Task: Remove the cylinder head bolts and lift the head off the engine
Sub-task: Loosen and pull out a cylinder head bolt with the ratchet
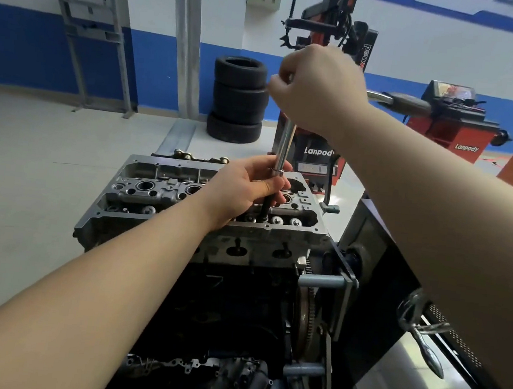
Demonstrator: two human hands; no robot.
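The grey aluminium cylinder head (160, 190) sits on top of the dark engine block (231, 305), which is held in a stand. A long chrome extension bar (284, 146) stands nearly upright over the head's right end, with a black socket shaft (265, 208) at its foot reaching down into the head. My left hand (243, 186) grips the bar's lower end just above the head. My right hand (320, 87) holds the top of the tool, whose chrome and black handle (401, 101) sticks out to the right.
The engine stand's crank handle (424, 335) and gear wheel (307, 320) are on the right. Loose engine parts (229, 381) lie below the block. Stacked tyres (238, 97), a red tyre changer (328, 75) and a red wheel balancer (455, 126) stand behind.
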